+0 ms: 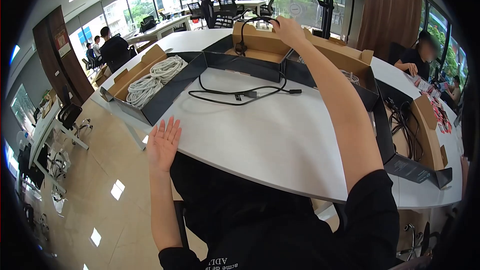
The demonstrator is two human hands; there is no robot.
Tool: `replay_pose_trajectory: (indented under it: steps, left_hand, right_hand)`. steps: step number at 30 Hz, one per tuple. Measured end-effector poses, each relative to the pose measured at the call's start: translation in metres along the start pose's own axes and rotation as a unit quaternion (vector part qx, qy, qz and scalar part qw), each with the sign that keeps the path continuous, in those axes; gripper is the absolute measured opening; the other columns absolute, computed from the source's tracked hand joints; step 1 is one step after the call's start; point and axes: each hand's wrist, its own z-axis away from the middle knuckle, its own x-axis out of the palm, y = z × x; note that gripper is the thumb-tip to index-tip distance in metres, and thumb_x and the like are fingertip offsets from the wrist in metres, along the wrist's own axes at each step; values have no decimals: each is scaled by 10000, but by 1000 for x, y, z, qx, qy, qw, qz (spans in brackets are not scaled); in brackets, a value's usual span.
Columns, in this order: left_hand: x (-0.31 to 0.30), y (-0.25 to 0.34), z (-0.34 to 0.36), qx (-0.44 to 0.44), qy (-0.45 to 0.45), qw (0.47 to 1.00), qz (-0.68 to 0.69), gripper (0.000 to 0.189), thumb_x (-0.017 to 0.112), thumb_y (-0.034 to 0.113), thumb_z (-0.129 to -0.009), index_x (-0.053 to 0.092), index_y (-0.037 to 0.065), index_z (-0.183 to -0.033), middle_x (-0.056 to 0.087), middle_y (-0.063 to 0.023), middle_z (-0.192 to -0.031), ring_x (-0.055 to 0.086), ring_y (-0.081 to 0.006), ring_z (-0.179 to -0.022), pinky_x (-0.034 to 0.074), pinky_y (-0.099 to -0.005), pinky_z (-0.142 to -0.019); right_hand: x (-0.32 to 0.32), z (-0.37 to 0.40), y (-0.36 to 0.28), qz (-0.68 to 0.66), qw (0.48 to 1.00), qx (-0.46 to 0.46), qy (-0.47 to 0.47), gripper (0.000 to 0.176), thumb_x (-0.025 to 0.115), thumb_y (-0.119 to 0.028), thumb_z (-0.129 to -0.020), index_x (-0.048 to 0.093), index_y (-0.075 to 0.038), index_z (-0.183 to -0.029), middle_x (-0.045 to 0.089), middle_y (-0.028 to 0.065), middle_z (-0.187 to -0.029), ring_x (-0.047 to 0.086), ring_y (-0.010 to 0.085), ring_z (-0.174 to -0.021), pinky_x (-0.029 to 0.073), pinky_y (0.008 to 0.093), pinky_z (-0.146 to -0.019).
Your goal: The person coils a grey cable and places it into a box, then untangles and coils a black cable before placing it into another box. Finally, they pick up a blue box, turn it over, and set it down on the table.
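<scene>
My right hand (290,32) reaches out over the far middle cardboard box (267,56), its fingers closed on a black cable (242,31). One end of that cable hangs down inside the box, with a plug near the bottom. My left hand (165,146) is held palm up, fingers apart, at the near left edge of the white table (260,140), holding nothing. Between the boxes and me, another black cable (220,92) lies in a loose loop on the tabletop, its connector pointing right.
On the left, an open box (150,112) holds bundled white cables (157,81). A box (367,82) at right has some white cable in it; another (400,162) holds black cables (405,125). People sit or stand farther off, one at the table's right end.
</scene>
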Motion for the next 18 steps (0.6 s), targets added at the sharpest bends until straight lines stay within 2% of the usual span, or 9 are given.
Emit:
replay_pose_trajectory:
  steps: [8, 9, 12, 13, 16, 18]
  left_hand:
    - [-1, -1, -1, 21, 15, 999, -29, 238, 428, 215, -905, 474, 13, -1023, 432, -172, -1236, 368, -299, -1218, 363, -402, -992]
    - [-1, -2, -1, 26, 16, 999, -30, 236, 429, 214, -905, 475, 12, -1019, 436, -170, -1230, 371, -298, -1216, 363, -402, -991]
    - [0, -4, -2, 37, 20, 999, -25, 226, 438, 204, -900, 479, 9, -1007, 450, -163, -1207, 383, -293, -1206, 364, -399, -991]
    - [-1, -5, -1, 41, 22, 999, -21, 222, 442, 200, -898, 481, 8, -1003, 455, -161, -1198, 387, -292, -1202, 364, -398, -991]
    - [1, -7, -1, 64, 29, 997, -25, 212, 453, 187, -892, 481, 3, -993, 470, -151, -1156, 406, -288, -1182, 368, -396, -988]
    - [2, -8, -1, 69, 35, 997, -13, 208, 457, 181, -889, 480, 0, -990, 475, -145, -1131, 414, -285, -1169, 370, -395, -987]
  right_hand:
    - [64, -4, 0, -31, 997, 58, 50, 369, 400, -367, -887, 542, -30, -838, 611, 179, -779, 582, 369, -764, 445, 472, -659]
    - [73, 0, 3, -45, 997, 54, 28, 371, 398, -369, -887, 559, -34, -880, 614, 190, -821, 581, 371, -802, 447, 471, -690]
    - [106, 15, 16, -57, 997, 34, -31, 393, 403, -368, -885, 576, -19, -940, 609, 218, -815, 580, 374, -804, 436, 452, -729]
    - [108, 15, 17, -41, 985, 86, -144, 419, 408, -383, -878, 593, -30, -1009, 609, 221, -889, 581, 352, -865, 441, 418, -774]
    - [112, 13, 16, 45, 946, 62, -316, 458, 391, -426, -878, 594, -52, -1046, 564, 179, -1101, 531, 343, -1022, 433, 412, -837]
    - [115, 2, 14, 94, 917, 2, -387, 497, 382, -465, -869, 587, -61, -1074, 536, 182, -1146, 500, 332, -1072, 425, 412, -855]
